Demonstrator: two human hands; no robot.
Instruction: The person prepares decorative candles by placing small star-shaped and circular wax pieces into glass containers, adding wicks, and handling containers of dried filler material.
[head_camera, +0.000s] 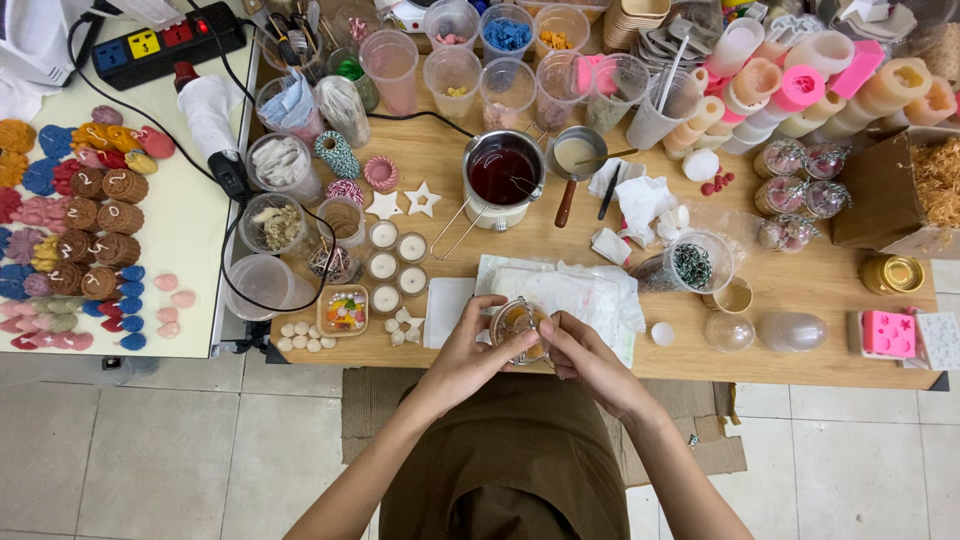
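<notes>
- A small clear glass jar (518, 328) with amber contents sits low in the middle of the frame, at the near edge of the wooden surface (800, 290), held between both hands.
- The left hand (468, 345) is curled on the jar's left side, fingers wrapped over its rim.
- The right hand (578, 350) is closed on the jar's right side, fingertips pinched at the rim.
- Just behind the jar lies a sheet of white paper and crumpled plastic (560, 290).
- Left of the hands, white tealight candles (397, 265) stand in two short rows, with a small tray of coloured bits (345, 310) beside them.
- Above, toward the frame's centre, a metal pot of dark red liquid (503, 175) stands next to a small pan of pale liquid (577, 155).
- Clear plastic cups (452, 70) line the upper middle.
- Pink and orange cylindrical moulds (800, 85) fill the upper right.
- At far left, a white surface (200, 230) carries many coloured round shapes (85, 215) and a power strip (165, 45).
</notes>
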